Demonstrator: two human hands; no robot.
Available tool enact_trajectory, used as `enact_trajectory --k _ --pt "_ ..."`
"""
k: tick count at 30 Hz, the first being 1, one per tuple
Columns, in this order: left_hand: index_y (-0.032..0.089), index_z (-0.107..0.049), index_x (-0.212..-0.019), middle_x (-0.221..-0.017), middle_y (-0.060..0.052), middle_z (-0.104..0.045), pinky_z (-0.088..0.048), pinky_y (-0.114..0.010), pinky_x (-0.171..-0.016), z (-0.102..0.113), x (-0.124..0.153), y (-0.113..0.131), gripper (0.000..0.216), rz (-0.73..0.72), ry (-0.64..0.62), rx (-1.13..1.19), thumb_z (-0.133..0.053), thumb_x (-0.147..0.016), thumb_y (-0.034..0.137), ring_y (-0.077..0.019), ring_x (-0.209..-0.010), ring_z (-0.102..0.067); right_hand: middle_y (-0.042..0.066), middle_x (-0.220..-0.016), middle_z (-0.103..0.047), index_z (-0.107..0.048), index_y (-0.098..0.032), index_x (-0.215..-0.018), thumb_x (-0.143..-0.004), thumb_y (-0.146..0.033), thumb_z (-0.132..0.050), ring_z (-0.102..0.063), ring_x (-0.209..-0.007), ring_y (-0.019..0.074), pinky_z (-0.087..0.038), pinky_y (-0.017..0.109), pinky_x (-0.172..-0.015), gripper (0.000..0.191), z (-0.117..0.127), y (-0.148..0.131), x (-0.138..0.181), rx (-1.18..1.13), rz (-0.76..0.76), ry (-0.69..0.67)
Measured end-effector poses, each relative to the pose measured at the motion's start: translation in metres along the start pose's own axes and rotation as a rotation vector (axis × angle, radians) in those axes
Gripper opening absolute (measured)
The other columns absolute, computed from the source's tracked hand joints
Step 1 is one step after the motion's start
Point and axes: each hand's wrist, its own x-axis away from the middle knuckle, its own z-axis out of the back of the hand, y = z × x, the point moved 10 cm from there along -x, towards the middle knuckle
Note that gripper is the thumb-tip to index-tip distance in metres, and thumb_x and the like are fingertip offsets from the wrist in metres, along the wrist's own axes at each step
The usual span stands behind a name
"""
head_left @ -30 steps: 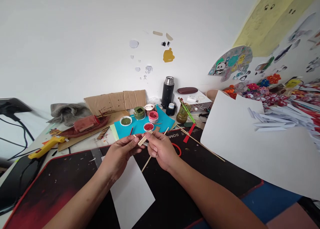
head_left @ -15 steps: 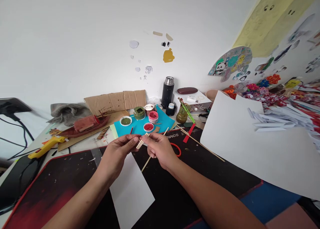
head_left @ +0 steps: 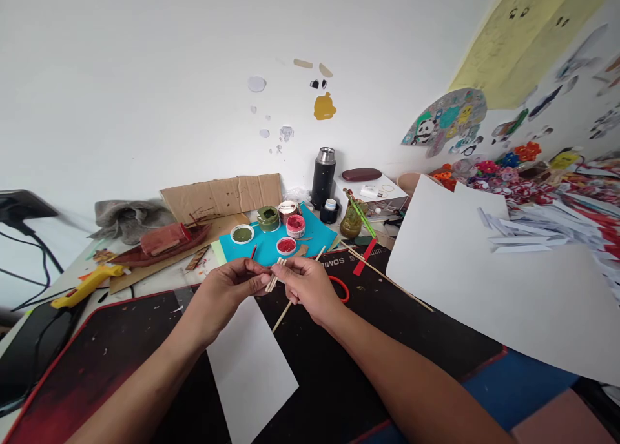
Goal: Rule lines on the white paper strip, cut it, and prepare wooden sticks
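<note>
Above the black mat, a small bunch of short wooden sticks (head_left: 272, 284) is between my hands. My right hand (head_left: 310, 289) pinches the bunch, thumb on top and fingers curled beneath. From the other side my left hand (head_left: 227, 295) closes thumb and fingertips at the sticks' edge; its exact contact is partly hidden. A longer wooden stick (head_left: 281, 317) runs slantwise beneath my right hand, its far end showing beyond the knuckles. White paper (head_left: 254, 373) lies under my left wrist. A red scissors handle (head_left: 345, 290) shows beside my right hand.
Open paint jars (head_left: 268, 219) and lids stand on blue paper (head_left: 317, 234). A yellow glue gun (head_left: 87, 288) and a model boat (head_left: 162, 242) are left. Behind are a black flask (head_left: 323, 179) and a brush jar (head_left: 352, 221). Large white sheets (head_left: 450, 263) cover the right; thin sticks (head_left: 397, 282) lie nearer.
My left thumb has drawn back slightly from the sticks, and the bunch is tilted a little differently. My right hand keeps its pinch. The whole view has shifted slightly.
</note>
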Motion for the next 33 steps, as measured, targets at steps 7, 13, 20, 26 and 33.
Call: enact_trajectory --k 7,13,20,26,33 --pt "0.024 -0.076 -0.075 -0.075 -0.002 -0.077 -0.052 -0.031 -0.071 0.002 0.002 0.006 0.034 -0.046 0.004 -0.172 -0.095 -0.065 0.051 -0.0213 -0.071 -0.067 -0.009 -0.052 -0.047 -0.065 -0.020 -0.073 -0.078 -0.065 -0.085 -0.040 -0.039 0.0081 -0.028 0.025 -0.039 0.050 -0.002 0.007 -0.002 0.081 0.012 -0.041" --pt "0.024 -0.076 -0.075 -0.073 -0.003 -0.075 -0.046 -0.028 -0.062 0.008 0.002 0.008 0.036 -0.058 -0.008 -0.292 -0.090 -0.069 0.057 -0.0194 -0.066 -0.062 -0.008 -0.055 -0.050 -0.068 -0.019 -0.077 -0.080 -0.065 -0.082 -0.042 -0.040 0.0080 -0.029 0.025 -0.040 0.048 -0.006 0.006 -0.001 0.123 0.027 -0.065" --pt "0.024 -0.076 -0.077 -0.072 -0.003 -0.073 -0.042 -0.027 -0.055 0.031 -0.007 0.001 0.043 -0.041 -0.011 -0.382 -0.089 -0.067 0.064 -0.0191 -0.062 -0.060 -0.009 -0.056 -0.048 -0.064 -0.021 -0.076 -0.077 -0.068 -0.085 -0.041 -0.041 0.0086 -0.028 0.025 -0.042 0.051 -0.006 0.006 0.000 0.124 0.010 -0.063" --pt "0.025 -0.075 -0.086 -0.082 -0.004 -0.075 -0.053 -0.029 -0.064 0.043 -0.012 0.008 0.055 -0.091 0.060 -0.284 -0.094 -0.059 0.069 -0.0237 -0.077 -0.068 -0.007 -0.056 -0.051 -0.062 -0.022 -0.071 -0.084 -0.065 -0.083 -0.045 -0.052 0.0118 -0.031 0.026 -0.052 0.050 -0.003 0.006 0.001 0.383 0.041 -0.077" --pt "0.025 -0.079 -0.105 -0.083 -0.003 -0.077 -0.056 -0.033 -0.069 0.047 -0.011 0.019 0.063 -0.085 0.081 -0.274 -0.092 -0.060 0.068 -0.0245 -0.079 -0.071 -0.003 -0.068 -0.067 -0.076 -0.021 -0.081 -0.097 -0.043 -0.079 -0.054 -0.065 0.0135 -0.027 0.028 -0.062 0.028 -0.007 0.000 0.004 1.010 0.072 -0.122"
